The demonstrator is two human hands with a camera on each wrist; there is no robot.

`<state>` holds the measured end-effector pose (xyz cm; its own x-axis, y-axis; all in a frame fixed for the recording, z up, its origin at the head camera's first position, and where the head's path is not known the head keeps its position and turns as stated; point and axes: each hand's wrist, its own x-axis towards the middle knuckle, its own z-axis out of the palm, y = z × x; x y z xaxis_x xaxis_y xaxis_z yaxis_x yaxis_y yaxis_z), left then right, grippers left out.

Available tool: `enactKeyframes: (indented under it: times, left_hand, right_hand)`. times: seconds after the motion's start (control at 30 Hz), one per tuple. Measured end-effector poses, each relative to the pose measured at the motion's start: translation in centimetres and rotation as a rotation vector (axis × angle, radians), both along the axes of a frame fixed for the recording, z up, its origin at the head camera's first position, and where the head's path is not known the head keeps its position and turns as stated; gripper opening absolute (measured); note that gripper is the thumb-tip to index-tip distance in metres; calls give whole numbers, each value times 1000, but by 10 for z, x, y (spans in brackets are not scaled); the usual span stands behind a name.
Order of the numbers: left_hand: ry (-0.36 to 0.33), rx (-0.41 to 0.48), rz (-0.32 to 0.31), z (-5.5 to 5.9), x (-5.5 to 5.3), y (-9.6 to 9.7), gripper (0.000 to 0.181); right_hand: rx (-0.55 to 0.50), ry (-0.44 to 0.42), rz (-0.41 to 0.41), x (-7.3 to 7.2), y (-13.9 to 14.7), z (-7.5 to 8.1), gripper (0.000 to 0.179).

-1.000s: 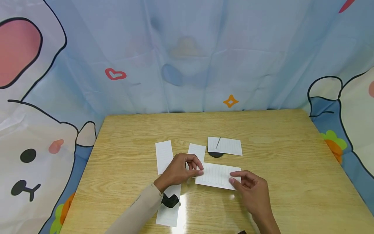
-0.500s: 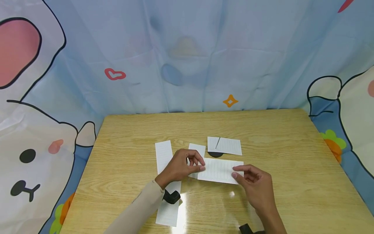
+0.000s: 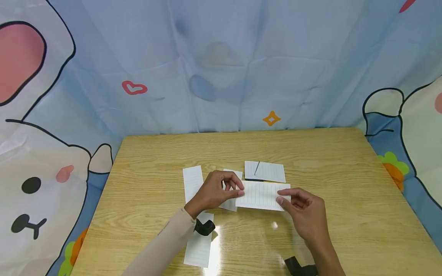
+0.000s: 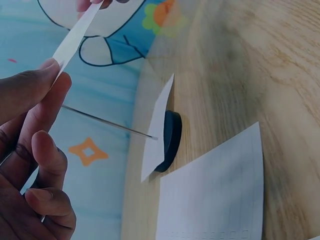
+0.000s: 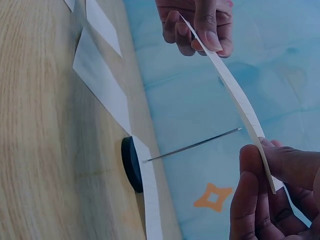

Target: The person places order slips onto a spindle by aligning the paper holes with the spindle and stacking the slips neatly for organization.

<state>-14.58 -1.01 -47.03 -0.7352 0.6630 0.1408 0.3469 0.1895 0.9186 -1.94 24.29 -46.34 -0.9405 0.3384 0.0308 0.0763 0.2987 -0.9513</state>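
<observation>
Lying nearest the person, the near card (image 3: 197, 251) is resting flat on the table (image 3: 352, 199), partly covered by the sleeve (image 3: 155, 245) and the black wrist mount (image 3: 205, 227). Farther in, the left hand (image 3: 214, 189) is pinching one end of the held card (image 3: 260, 196) between thumb and fingers, and the right hand (image 3: 307, 212) is pinching the other end, so both are gripping it and it is staying up above the table, between them. Gripping opposite ends is probably keeping the sheet steady and its middle bare; the right wrist view is showing it bowing slightly. The middle card (image 3: 228, 206) and the left card (image 3: 192, 182) are lying on the table past the left hand, each partly hidden by it. Beyond the held card, the spike (image 5: 194, 145) is rising through the pierced card (image 3: 264, 172), seemingly pinning it in place, while the black base (image 5: 131, 165) is presumably keeping the spike upright. Whether the spike's tip is touching the held card is not showing clearly. Farthest back, the curtain (image 3: 310, 76) is hanging behind the table, carrying cartoon prints. No brand or readable writing is appearing; the cards are showing only ruled lines and, along the middle card's edge, faint dashes
</observation>
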Motion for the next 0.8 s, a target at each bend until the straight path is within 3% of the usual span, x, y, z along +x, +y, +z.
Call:
enactKeyframes:
  times: [0.8]
  left_hand:
    - [44, 10, 15, 15, -16, 11, 5]
  right_hand:
    - [34, 65, 2, -16, 10, 16, 17]
